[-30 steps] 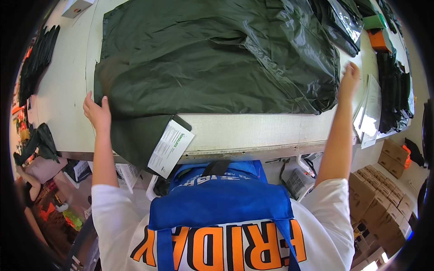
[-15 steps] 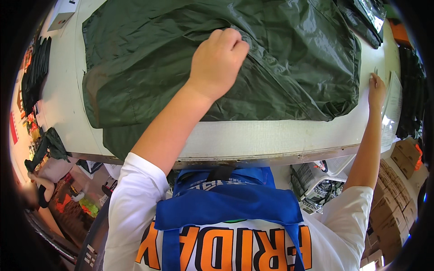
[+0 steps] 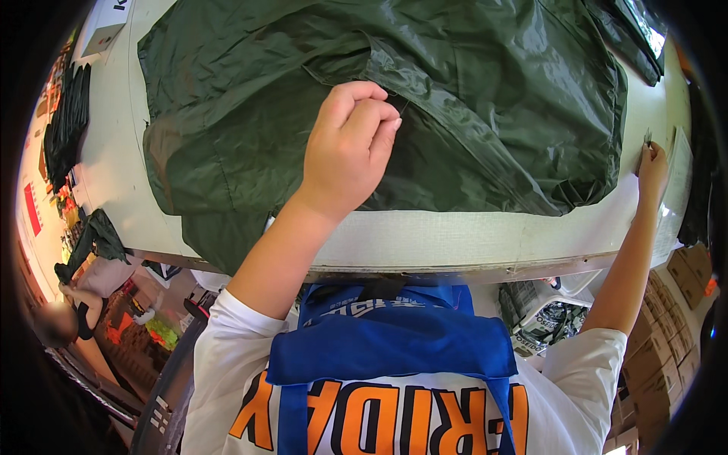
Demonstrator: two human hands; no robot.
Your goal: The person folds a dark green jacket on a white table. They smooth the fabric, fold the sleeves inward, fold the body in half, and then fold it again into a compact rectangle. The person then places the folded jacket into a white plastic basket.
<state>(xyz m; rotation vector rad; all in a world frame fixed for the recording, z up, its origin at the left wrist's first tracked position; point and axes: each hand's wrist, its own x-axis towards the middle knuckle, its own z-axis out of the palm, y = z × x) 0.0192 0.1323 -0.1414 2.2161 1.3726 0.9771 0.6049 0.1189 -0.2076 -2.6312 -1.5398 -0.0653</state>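
Observation:
A dark green, shiny garment (image 3: pixel 250 114) lies spread and wrinkled over the white table. My left hand (image 3: pixel 349 144) is above its middle, with fingers closed in a pinch. A fine thread-like line shows beside those fingertips, but what they hold is too small to make out. Just behind the fingers a fold or opening in the fabric stands raised. Far to the right, my right hand (image 3: pixel 652 163) is at the table's right side, closed on a small metal-tipped tool (image 3: pixel 647 138). Only the tool's tip shows; the fingers cover the rest.
Dark folded fabric (image 3: pixel 67 125) lies on the table's left edge, near a white box (image 3: pixel 106 30). Plastic-wrapped dark packs (image 3: pixel 629 38) sit at the back right. A clear plastic sheet (image 3: pixel 675 189) lies beside my right hand. Another person (image 3: pixel 72 322) is at lower left; cartons (image 3: pixel 660 341) stand at right.
My left hand has drawn back toward me, off the raised fold, which now shows uncovered. My right hand stays at the right side with the small tool. The view has shifted slightly.

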